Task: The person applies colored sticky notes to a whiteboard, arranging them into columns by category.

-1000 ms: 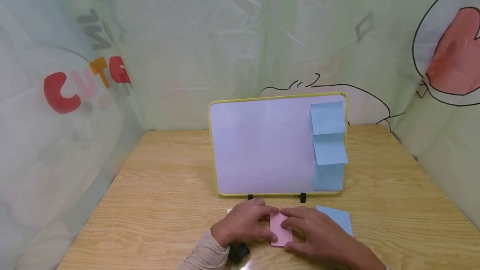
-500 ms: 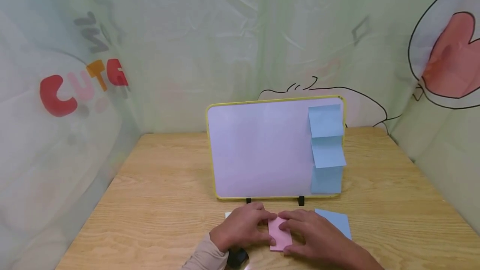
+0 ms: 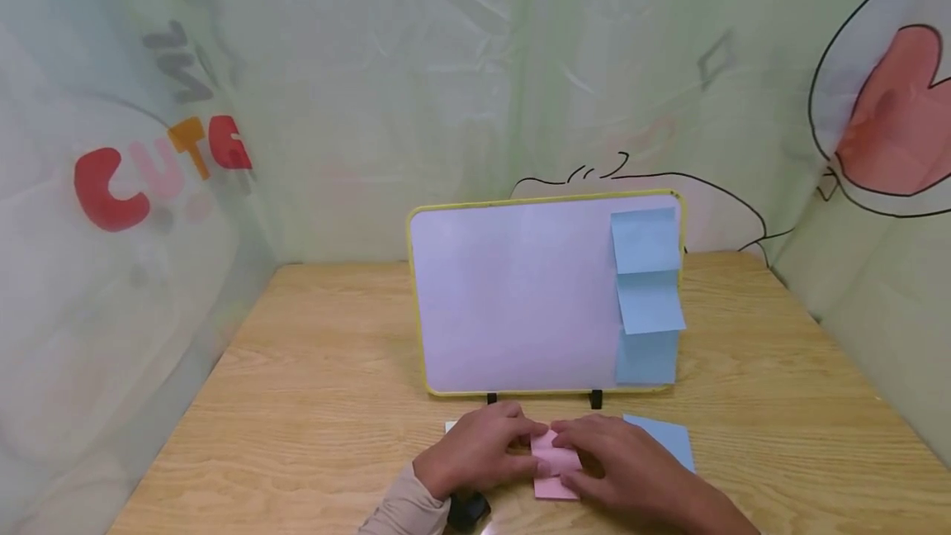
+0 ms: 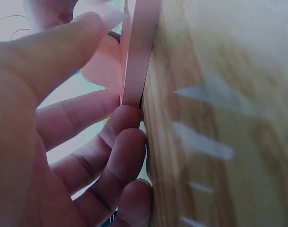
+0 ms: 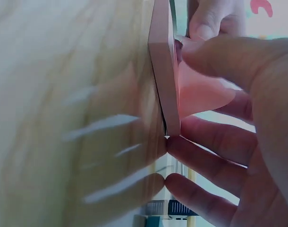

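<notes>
Pink and small, a pad (image 3: 555, 490) lies on the table (image 3: 297, 403) between the two grips, its top sheet (image 3: 559, 461) bowed up at the near edge. The left grip (image 3: 486, 448) is part-closed on the pad, thumb at the raised sheet and the other fingers bent against the pad's far end. The right grip (image 3: 620, 456) mirrors it, also part-closed on the pad, thumb touching the sheet (both wrist views show the paper curving clear of the thick block beneath).

Just right of the right grip and partly hidden by it is some blue paper (image 3: 664, 438). Under the left grip's wrist, on the near side, sits a black object (image 3: 468, 510), too covered to name; a tan sleeve (image 3: 409, 502) ends there. A pale corner (image 3: 450, 426) peeks out beyond the left grip.

Farther off, past both grips, a yellow-edged whiteboard (image 3: 513, 295) stands on black feet (image 3: 597, 400); three blue notes (image 3: 650, 304) run down its right side.
</notes>
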A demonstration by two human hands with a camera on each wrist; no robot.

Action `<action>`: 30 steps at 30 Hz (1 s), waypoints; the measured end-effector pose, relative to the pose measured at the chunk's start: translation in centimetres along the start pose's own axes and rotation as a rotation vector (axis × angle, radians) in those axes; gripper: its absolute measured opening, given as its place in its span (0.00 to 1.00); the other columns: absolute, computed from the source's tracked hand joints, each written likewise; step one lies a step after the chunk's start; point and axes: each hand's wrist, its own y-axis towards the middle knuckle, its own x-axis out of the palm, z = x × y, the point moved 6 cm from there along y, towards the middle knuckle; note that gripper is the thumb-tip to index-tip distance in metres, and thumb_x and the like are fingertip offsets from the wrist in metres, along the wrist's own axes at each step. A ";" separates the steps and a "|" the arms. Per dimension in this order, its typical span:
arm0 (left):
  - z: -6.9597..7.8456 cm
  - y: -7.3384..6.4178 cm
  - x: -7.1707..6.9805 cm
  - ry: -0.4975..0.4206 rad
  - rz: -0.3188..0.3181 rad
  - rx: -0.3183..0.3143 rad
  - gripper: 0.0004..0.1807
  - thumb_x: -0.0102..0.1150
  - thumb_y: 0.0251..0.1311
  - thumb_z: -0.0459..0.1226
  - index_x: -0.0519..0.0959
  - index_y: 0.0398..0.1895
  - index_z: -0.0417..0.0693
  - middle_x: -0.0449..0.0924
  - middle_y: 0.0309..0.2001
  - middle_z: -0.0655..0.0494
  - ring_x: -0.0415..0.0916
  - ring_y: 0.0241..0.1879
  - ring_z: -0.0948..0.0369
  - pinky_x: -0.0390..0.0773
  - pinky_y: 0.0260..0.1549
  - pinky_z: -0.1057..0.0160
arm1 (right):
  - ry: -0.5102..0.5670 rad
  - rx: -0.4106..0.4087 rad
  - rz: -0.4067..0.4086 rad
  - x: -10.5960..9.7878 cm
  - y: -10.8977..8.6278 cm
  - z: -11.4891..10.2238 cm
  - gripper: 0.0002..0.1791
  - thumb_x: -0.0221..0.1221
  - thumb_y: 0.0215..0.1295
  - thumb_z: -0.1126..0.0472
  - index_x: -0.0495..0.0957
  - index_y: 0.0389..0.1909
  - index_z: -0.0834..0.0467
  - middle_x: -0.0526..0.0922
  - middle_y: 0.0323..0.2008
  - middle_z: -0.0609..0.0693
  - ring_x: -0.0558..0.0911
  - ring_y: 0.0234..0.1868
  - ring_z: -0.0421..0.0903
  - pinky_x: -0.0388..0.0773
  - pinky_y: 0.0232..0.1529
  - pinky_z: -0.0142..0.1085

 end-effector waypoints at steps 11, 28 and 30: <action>-0.1 -0.2 -0.2 -0.037 -0.018 -0.015 0.24 0.56 0.68 0.57 0.83 0.58 0.56 0.74 0.37 0.68 0.66 0.32 0.74 0.66 0.30 0.76 | -0.059 -0.135 0.121 -0.4 0.7 -1.1 0.11 0.67 0.63 0.55 0.84 0.46 0.46 0.84 0.52 0.43 0.83 0.49 0.41 0.81 0.43 0.41; -0.2 0.1 0.3 0.012 0.037 -0.069 0.20 0.70 0.57 0.55 0.81 0.48 0.57 0.72 0.38 0.70 0.67 0.36 0.74 0.68 0.34 0.75 | 0.014 -0.040 0.198 -0.4 1.2 -0.2 0.09 0.68 0.64 0.58 0.88 0.43 0.43 0.85 0.43 0.36 0.84 0.46 0.38 0.82 0.44 0.39; -0.1 -0.1 0.2 0.027 0.060 -0.076 0.18 0.72 0.55 0.54 0.79 0.41 0.57 0.71 0.36 0.70 0.67 0.35 0.74 0.68 0.33 0.74 | 0.051 -0.012 0.204 -0.3 1.3 -0.1 0.07 0.67 0.65 0.55 0.88 0.42 0.42 0.84 0.42 0.34 0.84 0.45 0.36 0.81 0.44 0.38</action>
